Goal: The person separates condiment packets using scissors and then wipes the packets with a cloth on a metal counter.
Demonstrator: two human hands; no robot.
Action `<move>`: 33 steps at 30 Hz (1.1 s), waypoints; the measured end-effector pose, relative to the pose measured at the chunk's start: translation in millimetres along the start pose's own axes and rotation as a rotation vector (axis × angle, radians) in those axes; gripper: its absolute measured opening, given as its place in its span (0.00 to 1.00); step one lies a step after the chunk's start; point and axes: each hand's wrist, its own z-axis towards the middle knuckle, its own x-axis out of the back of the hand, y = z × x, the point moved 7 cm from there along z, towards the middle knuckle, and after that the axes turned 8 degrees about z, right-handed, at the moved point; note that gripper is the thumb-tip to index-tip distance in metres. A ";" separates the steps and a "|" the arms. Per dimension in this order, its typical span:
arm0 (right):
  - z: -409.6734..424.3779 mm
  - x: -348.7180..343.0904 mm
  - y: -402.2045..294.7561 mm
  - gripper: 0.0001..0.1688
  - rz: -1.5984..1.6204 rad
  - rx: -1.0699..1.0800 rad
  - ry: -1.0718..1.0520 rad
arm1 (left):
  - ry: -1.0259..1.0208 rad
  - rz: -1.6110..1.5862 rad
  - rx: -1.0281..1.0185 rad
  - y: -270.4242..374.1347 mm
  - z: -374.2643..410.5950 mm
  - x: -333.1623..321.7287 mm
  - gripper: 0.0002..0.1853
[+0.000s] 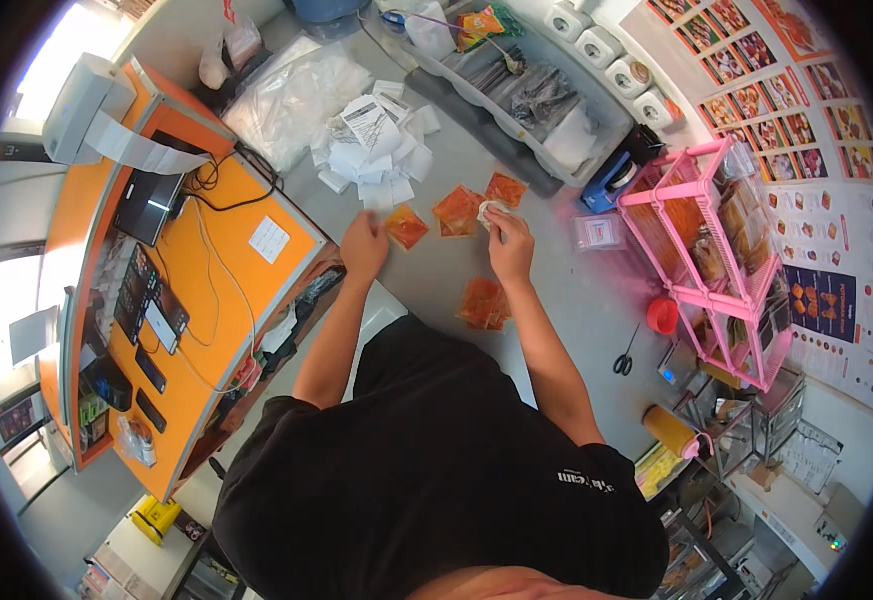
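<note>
My right hand (511, 244) pinches a crumpled white tissue or cloth (486, 213) above the grey tabletop (436, 274). The tissue touches or overlaps the edge of a small group of clear sachets of orange-red sauce (457, 210). Just beyond it lies another sauce sachet (507, 189). My left hand (365, 244) is beside a single sauce sachet (407, 227), its fingertips close to the lower edge of a heap of white paper slips (378, 150). Whether those fingers grip anything is hidden. Closer to my body, several more sachets (484, 303) lie in an overlapping pile.
On the left stands an orange counter (234, 300) with phones and cables. A clear plastic bin (556, 120) and a bag of plastic wrappings (294, 105) occupy the back. To the right are a pink rack (699, 262), black-handled scissors (622, 364) and a red tape roll (662, 316).
</note>
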 end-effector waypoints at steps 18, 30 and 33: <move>-45.7 105.7 51.6 0.13 -0.004 -0.240 0.345 | -0.775 -0.622 -0.084 154.9 9.7 -74.3 0.23; -93.7 29.3 23.0 0.09 -0.125 0.135 -0.186 | -0.444 -0.431 -0.195 138.7 -58.5 -159.4 0.18; -127.1 41.8 47.0 0.12 -0.160 0.136 -0.209 | -0.499 -0.474 -0.219 131.5 -71.2 -189.5 0.17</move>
